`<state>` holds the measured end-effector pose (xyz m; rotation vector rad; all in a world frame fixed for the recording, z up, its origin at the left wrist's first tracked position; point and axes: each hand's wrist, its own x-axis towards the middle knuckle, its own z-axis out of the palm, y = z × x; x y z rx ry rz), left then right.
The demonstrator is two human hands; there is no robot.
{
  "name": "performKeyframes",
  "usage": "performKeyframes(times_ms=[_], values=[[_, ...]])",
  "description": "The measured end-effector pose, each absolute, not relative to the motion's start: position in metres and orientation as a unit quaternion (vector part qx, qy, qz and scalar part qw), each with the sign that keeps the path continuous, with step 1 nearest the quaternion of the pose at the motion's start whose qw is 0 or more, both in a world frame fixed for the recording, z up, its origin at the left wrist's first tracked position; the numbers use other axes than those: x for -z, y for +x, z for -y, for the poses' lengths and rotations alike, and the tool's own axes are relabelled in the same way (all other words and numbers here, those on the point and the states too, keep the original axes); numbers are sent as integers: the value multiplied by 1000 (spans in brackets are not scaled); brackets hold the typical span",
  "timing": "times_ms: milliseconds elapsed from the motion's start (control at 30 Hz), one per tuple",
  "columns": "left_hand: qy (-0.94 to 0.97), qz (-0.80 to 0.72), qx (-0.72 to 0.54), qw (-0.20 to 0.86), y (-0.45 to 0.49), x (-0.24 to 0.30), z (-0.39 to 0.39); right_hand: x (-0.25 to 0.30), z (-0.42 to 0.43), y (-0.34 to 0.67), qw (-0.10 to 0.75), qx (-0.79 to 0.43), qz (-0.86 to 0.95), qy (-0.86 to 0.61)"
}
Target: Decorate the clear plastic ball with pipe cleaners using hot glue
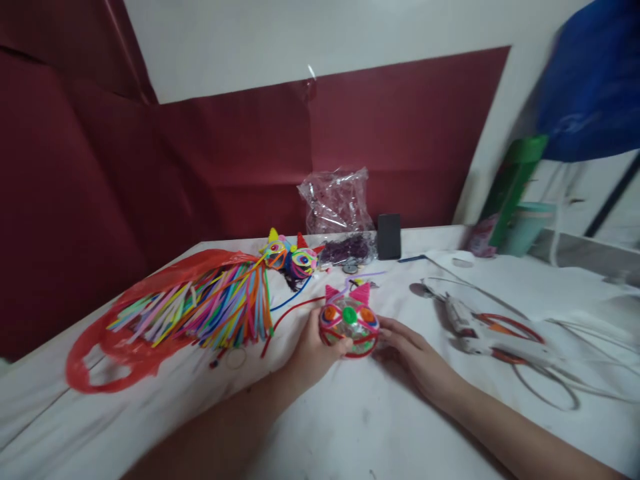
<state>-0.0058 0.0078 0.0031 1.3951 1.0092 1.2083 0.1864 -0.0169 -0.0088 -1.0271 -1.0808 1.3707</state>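
A round cat-face craft of clear plastic and pipe cleaners is held in front of me. It has pink ears, orange eyes, a green nose and a red rim. My left hand grips its left side, with the thumb across the lower front. On the other side, my right hand has its fingers against the craft's right edge; the tips are partly hidden. A red pipe cleaner lies just left of the craft. Behind it rest two finished-looking cat faces, one yellow-eared and one red-eared.
Many coloured pipe cleaners lie on a red plastic bag at left. A glue gun with loose cables lies at right. At the back stand a clear plastic bag, a black box-like object and a teal cup.
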Motion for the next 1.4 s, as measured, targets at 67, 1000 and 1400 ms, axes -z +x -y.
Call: performKeyframes(times_ms=[67,1000,1400], values=[[566,-426,-506,492,-6,-3,-9,7,16,186,524,-578,466,-418],[610,-433,-496,441,-5,-2,-12,1,17,185,519,-555,512,-401],[608,-453,-490,431,-3,5,-12,-2,16,183,536,-561,493,-394]])
